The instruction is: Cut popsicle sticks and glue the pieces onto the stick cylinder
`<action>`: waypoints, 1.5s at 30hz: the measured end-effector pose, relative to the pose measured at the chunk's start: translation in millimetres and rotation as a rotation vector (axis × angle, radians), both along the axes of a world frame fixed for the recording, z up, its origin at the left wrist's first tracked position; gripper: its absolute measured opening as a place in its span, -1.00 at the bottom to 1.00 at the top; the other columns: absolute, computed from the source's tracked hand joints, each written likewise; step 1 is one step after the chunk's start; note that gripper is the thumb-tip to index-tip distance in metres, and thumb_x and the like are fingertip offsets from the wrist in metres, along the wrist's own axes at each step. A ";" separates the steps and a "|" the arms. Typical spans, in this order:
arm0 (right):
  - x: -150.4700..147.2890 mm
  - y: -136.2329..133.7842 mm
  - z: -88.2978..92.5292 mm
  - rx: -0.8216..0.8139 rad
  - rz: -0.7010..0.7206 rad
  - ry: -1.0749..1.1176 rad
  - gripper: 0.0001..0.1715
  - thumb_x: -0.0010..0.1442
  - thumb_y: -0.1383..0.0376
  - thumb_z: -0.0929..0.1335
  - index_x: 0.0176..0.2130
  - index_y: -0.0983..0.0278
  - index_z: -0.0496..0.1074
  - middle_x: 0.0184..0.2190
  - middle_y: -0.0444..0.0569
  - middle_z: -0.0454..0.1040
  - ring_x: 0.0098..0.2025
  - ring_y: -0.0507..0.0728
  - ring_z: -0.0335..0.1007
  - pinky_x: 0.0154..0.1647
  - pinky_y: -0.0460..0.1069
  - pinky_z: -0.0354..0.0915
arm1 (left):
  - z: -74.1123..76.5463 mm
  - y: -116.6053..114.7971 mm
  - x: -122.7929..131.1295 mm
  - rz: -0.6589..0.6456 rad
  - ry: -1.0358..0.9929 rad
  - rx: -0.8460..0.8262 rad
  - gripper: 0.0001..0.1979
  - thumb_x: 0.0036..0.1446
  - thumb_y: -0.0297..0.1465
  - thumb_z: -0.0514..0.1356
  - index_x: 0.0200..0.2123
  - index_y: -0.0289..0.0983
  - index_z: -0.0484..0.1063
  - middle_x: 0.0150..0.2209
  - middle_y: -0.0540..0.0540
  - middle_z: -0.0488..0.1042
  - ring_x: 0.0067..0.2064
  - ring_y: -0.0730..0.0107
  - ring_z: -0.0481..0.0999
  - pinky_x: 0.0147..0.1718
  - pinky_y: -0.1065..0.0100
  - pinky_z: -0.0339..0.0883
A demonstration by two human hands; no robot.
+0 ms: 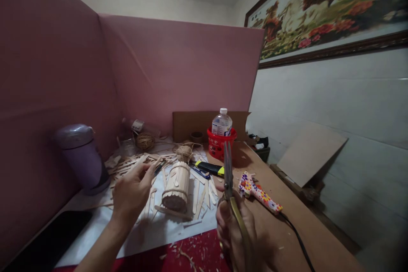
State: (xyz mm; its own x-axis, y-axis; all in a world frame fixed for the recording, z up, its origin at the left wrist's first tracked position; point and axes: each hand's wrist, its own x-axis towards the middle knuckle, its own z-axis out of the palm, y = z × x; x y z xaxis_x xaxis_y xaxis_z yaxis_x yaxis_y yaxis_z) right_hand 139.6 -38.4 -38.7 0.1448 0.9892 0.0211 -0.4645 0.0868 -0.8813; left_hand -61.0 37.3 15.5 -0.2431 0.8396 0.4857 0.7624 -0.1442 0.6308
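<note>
Scissors (228, 169) with grey blades and brass-coloured handles point upward in my right hand (235, 219), its fingers wrapped round them. On the left, my left hand (132, 187) is raised over the wooden craft sticks (127, 165), thumb and fingers pinched together. A pale sliver at its fingertips looks like a craft stick, partly hidden by the fingers. Between my hands, a small barrel (177, 185) built of craft sticks leans on its side, a band round each end. One loose stick lies along its near end. Twine (184, 152) sits just behind it.
A purple tumbler (83, 161) and black phone (52, 238) are at left. Behind stands a red bucket (216, 146) holding a plastic bottle (222, 124). A yellow-black utility knife (208, 167) lies near it. The flower-patterned glue gun (259, 193) trails its cord rightward.
</note>
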 end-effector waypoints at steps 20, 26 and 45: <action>15.2 12.1 12.3 -0.037 -0.090 0.126 -0.40 -0.02 -0.07 0.41 -0.10 0.19 0.27 -0.71 -0.37 0.10 -0.77 -0.14 -0.11 -0.82 -0.25 -0.05 | 37.0 0.0 100.0 -0.349 0.833 -0.187 -0.73 0.16 -0.48 0.00 -0.39 -0.29 0.50 -0.34 -0.22 0.52 -0.20 0.16 0.45 -0.23 0.23 0.25; 16.1 15.1 14.4 -0.026 -0.091 0.136 -0.36 -0.09 -0.08 0.44 -0.12 0.20 0.27 -0.73 -0.38 0.08 -0.77 -0.15 -0.14 -0.83 -0.26 -0.08 | 15.6 33.7 158.1 -0.353 0.840 -0.401 -0.77 0.18 -0.33 0.13 -0.15 -0.34 0.41 -0.18 -0.14 0.47 -0.20 0.29 0.48 -0.22 0.17 0.38; 15.8 12.1 16.1 -0.028 -0.015 0.142 -0.42 -0.02 -0.09 0.40 -0.16 0.20 0.23 -0.73 -0.40 0.02 -0.76 -0.16 -0.18 -0.80 -0.26 -0.13 | 1.4 52.8 155.5 -0.349 0.344 -0.473 -0.74 0.17 -0.32 0.12 -0.12 -0.33 0.39 -0.11 -0.17 0.44 -0.14 0.24 0.46 -0.20 0.14 0.38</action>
State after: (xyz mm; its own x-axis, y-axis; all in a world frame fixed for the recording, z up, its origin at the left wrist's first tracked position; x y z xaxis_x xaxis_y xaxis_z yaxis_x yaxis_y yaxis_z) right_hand 155.5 -26.3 -22.6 0.1591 0.9869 -0.0284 -0.5834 0.0707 -0.8091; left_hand 94.5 90.1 16.9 0.1835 0.9818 0.0479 0.8899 -0.1867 0.4161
